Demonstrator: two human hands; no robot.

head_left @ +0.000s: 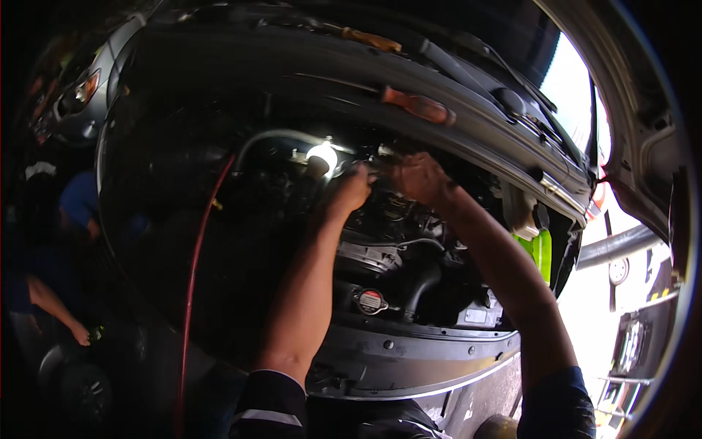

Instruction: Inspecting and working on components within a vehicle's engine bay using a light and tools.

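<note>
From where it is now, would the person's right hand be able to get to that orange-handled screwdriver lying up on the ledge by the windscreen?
Probably yes. The right hand is deep in the engine bay, just below the orange-handled screwdriver, which lies exposed on the ledge with nothing over it. Whether that hand is free to let go, I cannot tell.

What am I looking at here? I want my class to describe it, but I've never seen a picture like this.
A person wears a wide-angle camera on the head, looking down, so straight edges bend. Both bare forearms rise from below into a car's open engine bay. The left hand and right hand work close together deep inside, beside a lit work lamp; what the fingers grip is too dark to tell. Two orange-handled screwdrivers rest near the windscreen. A red hose hangs at left, where another person crouches.
</note>
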